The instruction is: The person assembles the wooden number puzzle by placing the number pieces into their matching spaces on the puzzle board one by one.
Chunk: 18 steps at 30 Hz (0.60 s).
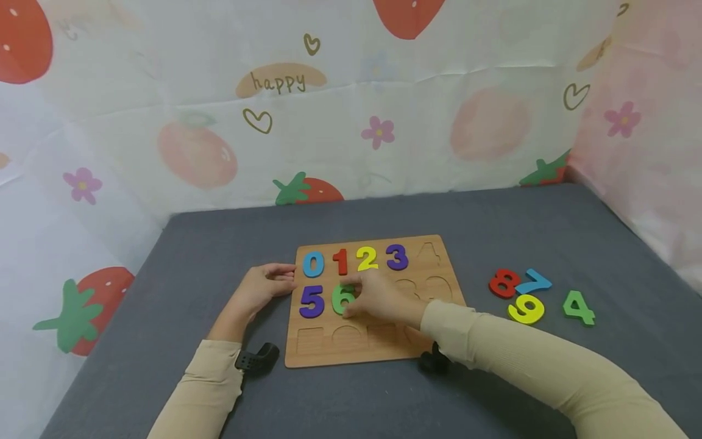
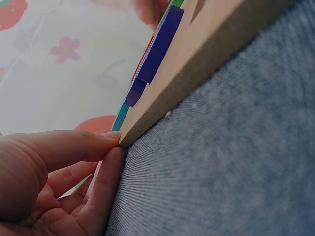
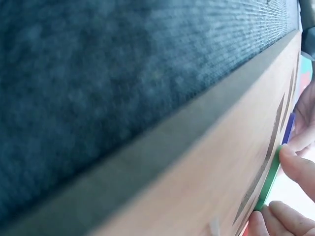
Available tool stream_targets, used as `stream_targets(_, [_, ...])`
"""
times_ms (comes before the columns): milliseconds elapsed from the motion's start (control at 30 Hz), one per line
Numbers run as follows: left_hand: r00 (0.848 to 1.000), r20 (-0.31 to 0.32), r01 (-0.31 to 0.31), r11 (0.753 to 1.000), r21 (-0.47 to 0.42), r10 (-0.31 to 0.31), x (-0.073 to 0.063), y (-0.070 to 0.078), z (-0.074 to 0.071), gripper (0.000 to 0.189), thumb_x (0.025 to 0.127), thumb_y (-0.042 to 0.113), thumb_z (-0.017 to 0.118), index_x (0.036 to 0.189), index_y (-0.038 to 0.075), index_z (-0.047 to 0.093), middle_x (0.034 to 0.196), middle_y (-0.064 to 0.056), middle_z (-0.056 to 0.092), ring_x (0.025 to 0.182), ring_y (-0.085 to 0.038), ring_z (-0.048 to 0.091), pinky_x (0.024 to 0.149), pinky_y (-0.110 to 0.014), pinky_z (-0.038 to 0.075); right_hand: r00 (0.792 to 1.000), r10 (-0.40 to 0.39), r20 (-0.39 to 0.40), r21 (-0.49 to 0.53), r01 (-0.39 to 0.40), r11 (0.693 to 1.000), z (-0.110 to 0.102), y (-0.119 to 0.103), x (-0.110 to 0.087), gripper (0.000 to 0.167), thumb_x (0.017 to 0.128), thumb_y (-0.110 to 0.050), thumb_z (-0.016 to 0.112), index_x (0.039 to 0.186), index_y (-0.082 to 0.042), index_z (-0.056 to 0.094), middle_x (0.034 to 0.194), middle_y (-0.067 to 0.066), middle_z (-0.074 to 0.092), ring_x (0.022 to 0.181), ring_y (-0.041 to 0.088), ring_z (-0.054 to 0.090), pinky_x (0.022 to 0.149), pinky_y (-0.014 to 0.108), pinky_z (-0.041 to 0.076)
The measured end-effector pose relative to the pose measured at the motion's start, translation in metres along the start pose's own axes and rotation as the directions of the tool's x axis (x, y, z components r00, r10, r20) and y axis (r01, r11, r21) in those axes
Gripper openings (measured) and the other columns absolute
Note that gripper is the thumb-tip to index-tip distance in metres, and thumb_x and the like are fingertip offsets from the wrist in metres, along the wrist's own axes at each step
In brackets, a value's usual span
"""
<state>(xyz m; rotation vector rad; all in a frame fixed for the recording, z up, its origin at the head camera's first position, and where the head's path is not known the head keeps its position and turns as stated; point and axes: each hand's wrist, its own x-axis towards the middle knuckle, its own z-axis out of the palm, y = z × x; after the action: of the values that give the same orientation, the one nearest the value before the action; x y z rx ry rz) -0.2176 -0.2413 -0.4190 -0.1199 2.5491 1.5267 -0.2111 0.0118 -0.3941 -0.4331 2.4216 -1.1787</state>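
A wooden number puzzle board (image 1: 351, 356) lies on the table. My left hand (image 1: 263, 289) pinches its left edge, thumb on top, as the left wrist view shows. Over the middle row, my right hand (image 1: 386, 299) pinches a green number 6 (image 1: 339, 297) between thumb and fingers; it lies flat at its place beside the purple 5 (image 1: 312, 302). In the top row sit a blue 0 (image 1: 306, 265), a red 1 (image 1: 341, 262), a yellow 2 (image 1: 366, 259) and a purple 3 (image 1: 403, 257). My right hand and forearm hide part of the board.
Right of the board lie a red 8 (image 1: 504, 284), a blue 7 (image 1: 533, 284), a yellow 9 (image 1: 540, 310) and a green 4 (image 1: 578, 312). A grey cloth (image 1: 384, 402) covers the table. A printed curtain (image 1: 411, 79) hangs behind it.
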Motion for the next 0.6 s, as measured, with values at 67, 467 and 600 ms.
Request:
stream_targets(67, [1.0,-0.003,-0.003,1.0,0.003,0.003,0.0,0.0,0.0,0.046,0.093,0.011,0.068,0.137,0.0,0.058,0.127,-0.019,0.065,0.111,-0.018,0.064,0.103,-0.04,0.047,1.0,-0.003,0.002,0.007,0.003,1.0,0.0,0.0,0.0,0.064,0.077,-0.011,0.086,0.136,-0.009,0.062,0.133,0.005,0.066,0.118,0.017,0.06,0.1,0.036,0.051])
stream_targets(467, [1.0,0.0,-0.002,1.0,0.005,0.002,0.001,-0.001,0.001,0.046,0.093,0.013,0.069,0.136,0.001,0.058,0.125,-0.017,0.066,0.11,-0.016,0.062,0.101,-0.036,0.047,0.992,-0.065,-0.105,0.179,0.083,0.98,-0.035,0.017,-0.034,0.058,0.08,-0.009,0.083,0.133,-0.002,0.062,0.137,0.018,0.061,0.13,0.035,0.056,0.101,0.041,0.051])
stream_targets(600, [1.0,-0.002,-0.004,1.0,0.008,0.004,0.0,0.001,0.0,0.046,0.093,0.013,0.068,0.137,0.001,0.058,0.126,-0.017,0.065,0.113,-0.02,0.061,0.103,-0.04,0.046,0.985,-0.078,-0.153,0.157,0.102,0.982,-0.062,0.033,-0.053,0.057,0.083,-0.012,0.081,0.134,-0.001,0.06,0.14,0.02,0.058,0.132,0.037,0.053,0.1,0.04,0.052])
